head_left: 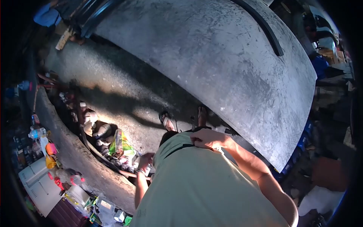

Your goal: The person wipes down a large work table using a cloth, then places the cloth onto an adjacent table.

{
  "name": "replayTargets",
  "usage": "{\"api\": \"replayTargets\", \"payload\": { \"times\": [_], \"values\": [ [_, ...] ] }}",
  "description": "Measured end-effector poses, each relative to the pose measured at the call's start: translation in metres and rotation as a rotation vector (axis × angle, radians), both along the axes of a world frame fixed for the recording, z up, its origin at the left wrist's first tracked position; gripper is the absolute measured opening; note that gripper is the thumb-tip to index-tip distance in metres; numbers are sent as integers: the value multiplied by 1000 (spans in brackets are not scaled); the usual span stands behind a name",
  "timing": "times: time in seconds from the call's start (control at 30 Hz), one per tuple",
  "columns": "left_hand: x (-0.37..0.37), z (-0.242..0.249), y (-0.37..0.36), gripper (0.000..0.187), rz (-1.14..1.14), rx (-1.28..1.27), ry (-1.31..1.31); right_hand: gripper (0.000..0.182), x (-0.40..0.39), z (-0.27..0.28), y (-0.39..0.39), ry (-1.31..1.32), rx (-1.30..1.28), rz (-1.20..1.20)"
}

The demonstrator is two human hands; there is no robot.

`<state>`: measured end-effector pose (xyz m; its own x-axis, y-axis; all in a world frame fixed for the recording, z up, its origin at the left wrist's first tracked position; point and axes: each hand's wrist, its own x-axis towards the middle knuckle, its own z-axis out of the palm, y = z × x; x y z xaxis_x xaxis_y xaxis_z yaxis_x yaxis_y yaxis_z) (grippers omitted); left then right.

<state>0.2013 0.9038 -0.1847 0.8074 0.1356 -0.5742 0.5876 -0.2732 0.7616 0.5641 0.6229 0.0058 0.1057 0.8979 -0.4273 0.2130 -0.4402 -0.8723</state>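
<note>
My right hand [207,138] is closed at the lower hem of my light green shirt [200,185], its fingers bent against the cloth. On the other side of my body, my left hand [145,162] hangs low beside the shirt, in shadow. Its fingers are too dark to read, and I cannot make out anything in it. Below it lies a heap of litter with a green and yellow plastic bag [121,145]. My sandalled feet [167,122] stand on the concrete floor between the litter and a large grey table.
The grey tabletop [227,64] fills the upper right, with a dark curved strip [264,30] on it. A low curved ledge [75,151] runs along the left. Beyond it are bottles, plastic containers [105,206] and a white panel [39,185]. Dark clutter and a white cloth [319,200] lie at right.
</note>
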Motion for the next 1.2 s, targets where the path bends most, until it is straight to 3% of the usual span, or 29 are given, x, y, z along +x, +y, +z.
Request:
{"api": "replayTargets", "payload": {
  "times": [0.03,0.07,0.1,0.17,0.23,0.43,0.57,0.73,0.87,1.1,1.2],
  "values": [
    [36,44,14,15,500,-488,278,22,-1,2,9,9,-34,-10],
    [64,73,34,15,257,-406,286,22,-5,10,18,28,-68,-21],
    [81,98,48,12,110,-490,198,22,-12,20,25,55,-99,-35],
    [124,171,57,7,-98,-562,290,23,-19,41,33,144,-185,-58],
    [139,194,56,11,-287,-595,146,26,-21,55,37,193,-214,-70],
    [159,196,71,25,-624,-371,78,33,-36,56,37,175,-409,-96],
    [184,201,61,26,-817,-59,98,26,-49,30,30,178,-311,-67],
    [209,201,34,19,-996,97,-55,37,-57,22,17,89,-209,-231],
    [224,218,8,15,-999,211,-232,50,-49,18,-14,211,-68,-378],
    [265,235,-49,11,-948,324,-253,43,-22,5,-65,372,165,-543],
    [287,246,-77,10,-931,332,-305,45,-12,3,-95,254,92,-585]
  ]
}}
